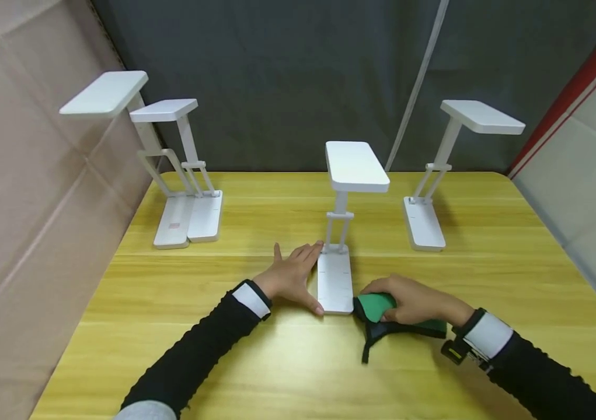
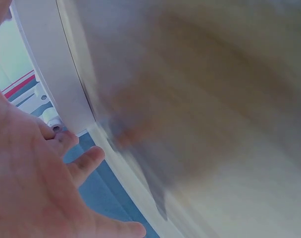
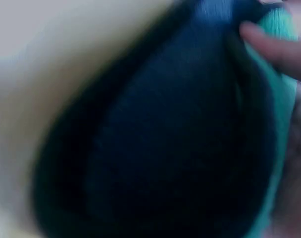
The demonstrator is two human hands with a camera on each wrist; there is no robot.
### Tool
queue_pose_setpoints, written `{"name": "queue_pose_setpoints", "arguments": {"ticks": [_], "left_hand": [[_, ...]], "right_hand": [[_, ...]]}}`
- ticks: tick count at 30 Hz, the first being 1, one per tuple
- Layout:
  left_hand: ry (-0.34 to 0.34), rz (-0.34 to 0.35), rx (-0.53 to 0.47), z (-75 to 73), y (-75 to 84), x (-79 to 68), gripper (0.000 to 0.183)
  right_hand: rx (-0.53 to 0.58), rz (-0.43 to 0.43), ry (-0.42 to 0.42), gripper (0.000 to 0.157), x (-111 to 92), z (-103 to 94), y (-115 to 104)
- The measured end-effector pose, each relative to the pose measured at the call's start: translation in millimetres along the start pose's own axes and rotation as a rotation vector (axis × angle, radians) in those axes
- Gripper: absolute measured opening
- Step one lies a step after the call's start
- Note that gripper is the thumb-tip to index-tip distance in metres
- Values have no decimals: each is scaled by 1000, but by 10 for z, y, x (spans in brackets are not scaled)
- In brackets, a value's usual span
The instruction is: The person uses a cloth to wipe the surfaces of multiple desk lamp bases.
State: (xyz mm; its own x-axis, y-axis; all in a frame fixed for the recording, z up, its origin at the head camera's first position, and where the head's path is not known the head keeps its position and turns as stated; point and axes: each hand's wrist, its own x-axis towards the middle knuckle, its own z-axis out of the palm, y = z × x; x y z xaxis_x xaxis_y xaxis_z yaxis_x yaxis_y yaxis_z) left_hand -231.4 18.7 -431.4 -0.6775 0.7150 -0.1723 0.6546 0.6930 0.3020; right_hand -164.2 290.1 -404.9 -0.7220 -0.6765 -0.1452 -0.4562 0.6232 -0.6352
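Observation:
A white folding desk lamp [image 1: 335,280] stands upright in the middle of the table, its flat head raised over its base. My left hand [image 1: 292,277] is at the left side of that base with fingers spread, fingertips and thumb right at its edge. In the left wrist view the left palm [image 2: 31,173] is beside the pale base [image 2: 54,64]. To the right of the base my right hand [image 1: 415,300] grips a green and black fabric piece [image 1: 373,306] with a black strap end hanging toward me. Its dark side [image 3: 155,139] fills the blurred right wrist view.
Two more white lamps stand side by side at the back left, a larger one [image 1: 103,96] and a smaller one [image 1: 205,216]. Another white lamp [image 1: 425,224] is at the back right. A dark curtain [image 1: 276,76] hangs behind the wooden table [image 1: 255,373].

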Motion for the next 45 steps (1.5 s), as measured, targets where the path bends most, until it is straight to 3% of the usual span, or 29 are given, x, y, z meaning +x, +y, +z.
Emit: {"name": "queue_pose_setpoints", "arguments": {"ticks": [3,9,15,21,38,45], "left_hand": [[-6,1,-3,-3,-1,14,134],[-6,-12,-3,-10,-3,15,135],[-12,-16,8,0,16,2,135],[-9,-11,3,1,34,2,135],[-1,-16,8,4,7,17,134],[-21,-10,12,-9,19,13,135]], "right_hand": [[12,22,-11,43,-28,-124,56],[-191,134,198,46,205,-299,215],[-331,235,296,44,503,-219,251],[-422,217,357,37,538,-92,165],[-372,-34,239,40,118,169,-47],[-244,-39,61,44,-84,163,-170]]}}
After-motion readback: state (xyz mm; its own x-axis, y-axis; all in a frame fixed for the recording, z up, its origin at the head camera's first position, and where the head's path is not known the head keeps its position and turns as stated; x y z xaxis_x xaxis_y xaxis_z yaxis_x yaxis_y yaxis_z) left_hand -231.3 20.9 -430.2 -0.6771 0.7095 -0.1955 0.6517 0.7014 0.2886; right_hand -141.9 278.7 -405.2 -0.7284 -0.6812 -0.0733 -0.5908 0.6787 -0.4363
